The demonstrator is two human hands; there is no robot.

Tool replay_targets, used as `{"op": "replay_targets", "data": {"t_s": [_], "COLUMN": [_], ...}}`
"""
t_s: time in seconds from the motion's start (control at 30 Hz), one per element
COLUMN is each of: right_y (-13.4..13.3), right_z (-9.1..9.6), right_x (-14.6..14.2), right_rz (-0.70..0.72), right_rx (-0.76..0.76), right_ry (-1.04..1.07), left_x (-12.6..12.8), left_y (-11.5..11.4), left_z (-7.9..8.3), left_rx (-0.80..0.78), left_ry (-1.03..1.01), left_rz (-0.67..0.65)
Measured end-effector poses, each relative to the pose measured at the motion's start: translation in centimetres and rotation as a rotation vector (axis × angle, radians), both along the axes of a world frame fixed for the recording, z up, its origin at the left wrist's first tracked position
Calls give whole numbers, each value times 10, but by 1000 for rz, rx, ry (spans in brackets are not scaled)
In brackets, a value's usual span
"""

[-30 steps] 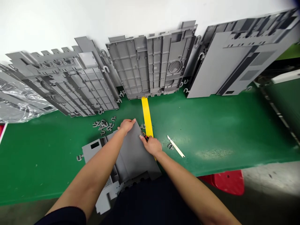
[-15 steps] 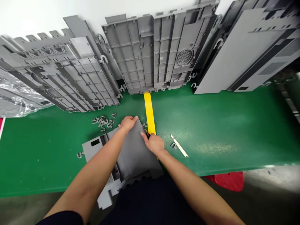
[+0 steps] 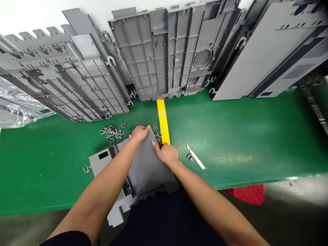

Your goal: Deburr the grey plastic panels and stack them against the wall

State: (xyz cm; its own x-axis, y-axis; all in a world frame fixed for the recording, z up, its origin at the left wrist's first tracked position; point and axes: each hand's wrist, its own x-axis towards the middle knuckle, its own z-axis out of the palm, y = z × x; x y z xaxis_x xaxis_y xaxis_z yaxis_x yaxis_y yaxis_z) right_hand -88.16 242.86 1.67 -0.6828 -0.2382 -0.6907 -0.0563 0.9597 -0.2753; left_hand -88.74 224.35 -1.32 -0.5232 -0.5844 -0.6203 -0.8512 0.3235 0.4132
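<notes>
A grey plastic panel (image 3: 147,167) lies on the green table (image 3: 243,136), its near end over the table's front edge. My left hand (image 3: 139,133) grips the panel's far edge, fingers curled over it. My right hand (image 3: 166,153) is closed on a small red and black tool (image 3: 160,144) held against the panel's right edge, beside the yellow tape strip (image 3: 163,120). What the tool's tip touches is hidden by my fingers.
Several large grey panels (image 3: 166,54) lean against the white wall at the back. Small grey clips (image 3: 112,131) lie scattered left of my hands. A thin white blade (image 3: 196,158) lies to the right. A red bin (image 3: 246,193) sits below the table.
My head has moved closer and tilted, so the leaning panels look larger. Both hands stay on the panel's far end, shifted very slightly up.
</notes>
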Motion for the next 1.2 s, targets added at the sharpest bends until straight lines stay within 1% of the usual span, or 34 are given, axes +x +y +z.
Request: {"op": "replay_targets", "data": {"t_s": [0.2, 0.43, 0.7, 0.93, 1.2], "right_y": [-11, -4, -2, 0, 2], "right_z": [-3, -11, -21, -24, -28], "right_x": [-10, -10, -10, -11, -14], "right_rz": [36, 72, 71, 65, 39], "right_rx": [-11, -47, -56, -56, -66], "right_ry": [3, 29, 25, 43, 23], "left_x": [-1, -1, -1, -2, -3], "left_y": [1, 4, 5, 7, 5], "left_z": [3, 7, 6, 7, 1], "left_rx": [6, 11, 0, -4, -6], "left_ry": [-10, -7, -10, -18, -11], "left_rz": [4, 29, -6, -13, 7]}}
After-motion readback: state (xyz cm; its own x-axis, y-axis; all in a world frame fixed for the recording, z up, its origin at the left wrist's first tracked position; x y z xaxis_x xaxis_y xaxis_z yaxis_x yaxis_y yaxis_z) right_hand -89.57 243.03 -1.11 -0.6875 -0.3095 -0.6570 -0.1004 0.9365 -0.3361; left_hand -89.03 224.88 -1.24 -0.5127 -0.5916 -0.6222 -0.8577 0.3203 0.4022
